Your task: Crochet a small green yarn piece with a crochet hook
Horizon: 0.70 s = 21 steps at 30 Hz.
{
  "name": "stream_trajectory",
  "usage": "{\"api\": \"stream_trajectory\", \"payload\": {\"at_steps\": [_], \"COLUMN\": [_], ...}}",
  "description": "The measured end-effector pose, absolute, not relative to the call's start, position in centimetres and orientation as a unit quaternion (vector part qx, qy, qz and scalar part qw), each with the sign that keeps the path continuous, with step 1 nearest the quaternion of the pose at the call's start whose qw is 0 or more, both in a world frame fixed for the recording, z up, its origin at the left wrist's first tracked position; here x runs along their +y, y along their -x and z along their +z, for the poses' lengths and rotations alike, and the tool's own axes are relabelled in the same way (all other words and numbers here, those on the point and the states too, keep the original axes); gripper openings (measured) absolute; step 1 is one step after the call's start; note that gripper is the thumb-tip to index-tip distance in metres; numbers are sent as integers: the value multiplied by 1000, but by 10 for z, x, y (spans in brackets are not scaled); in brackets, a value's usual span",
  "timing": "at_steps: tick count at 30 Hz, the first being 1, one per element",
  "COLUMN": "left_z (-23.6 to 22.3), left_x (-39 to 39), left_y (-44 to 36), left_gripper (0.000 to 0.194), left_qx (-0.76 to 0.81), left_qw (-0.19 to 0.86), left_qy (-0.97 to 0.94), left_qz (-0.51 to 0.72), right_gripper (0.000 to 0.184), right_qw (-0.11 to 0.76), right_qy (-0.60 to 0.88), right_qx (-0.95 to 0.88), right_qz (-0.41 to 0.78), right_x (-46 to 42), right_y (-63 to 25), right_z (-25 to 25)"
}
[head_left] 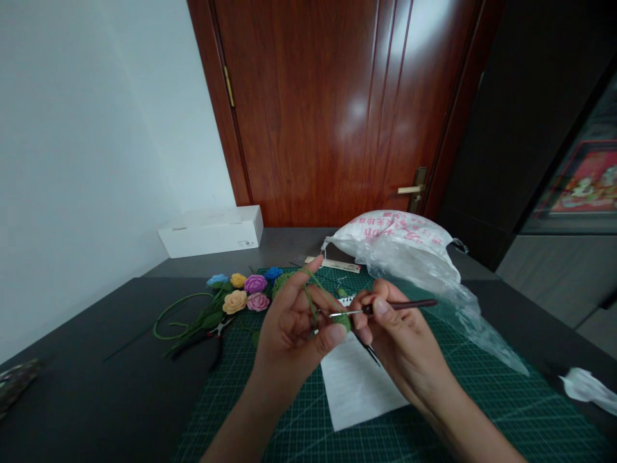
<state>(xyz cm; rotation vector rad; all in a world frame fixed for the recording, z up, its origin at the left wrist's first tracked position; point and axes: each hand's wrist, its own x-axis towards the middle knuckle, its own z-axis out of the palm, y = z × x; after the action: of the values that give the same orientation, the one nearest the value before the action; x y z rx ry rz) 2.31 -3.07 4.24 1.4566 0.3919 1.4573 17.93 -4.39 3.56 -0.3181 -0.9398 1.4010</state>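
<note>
Left hand (289, 328) closed on green crochet work (343, 321), right hand (393, 325) clamped on a crochet hook (400, 307), tip at the work. Crochet roses (236, 301) and pliers (216, 331) left of the grip; plastic bag (400, 241) beyond; paper sheet (357, 389) below.

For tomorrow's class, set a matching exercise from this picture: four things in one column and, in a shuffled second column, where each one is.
Things:
1. crochet hook
2. white box
3. clear plastic bag with pink print
4. sheet of white paper

Places:
A. lying on the green cutting mat
B. gripped in the right hand
C. bunched across the mat's far edge
D. against the wall at the table's far end

Pairs: 1-B, 2-D, 3-C, 4-A
</note>
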Motion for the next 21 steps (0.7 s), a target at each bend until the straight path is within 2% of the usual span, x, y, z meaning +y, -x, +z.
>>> {"api": "stream_trajectory", "payload": {"at_steps": [7,11,14,16,18,21], "left_z": [40,40,40,39,40,42], "left_x": [-30,-29,-32,-35,-38,-43], "left_y": [-25,-27,-28,-31,-33,-36], "left_gripper": [64,64,67,68,68,62], "left_qx": [195,191,202,214,216,217], "left_qw": [497,495,499,515,564,683], "left_qy": [-584,-580,-574,-561,-523,-420], "left_qz": [611,618,617,612,601,557], "right_gripper": [24,24,15,9,13,17], "right_qw": [674,700,735,734,669,650], "right_qy": [162,185,223,249,285,265], "right_qx": [-322,-364,-482,-593,-687,-704], "right_qz": [645,586,421,218,18,-107], "right_x": [-39,-41,-42,-40,-38,-36], "right_y": [-169,-167,-172,-179,-186,-191], "right_z": [27,27,26,25,24,22]}}
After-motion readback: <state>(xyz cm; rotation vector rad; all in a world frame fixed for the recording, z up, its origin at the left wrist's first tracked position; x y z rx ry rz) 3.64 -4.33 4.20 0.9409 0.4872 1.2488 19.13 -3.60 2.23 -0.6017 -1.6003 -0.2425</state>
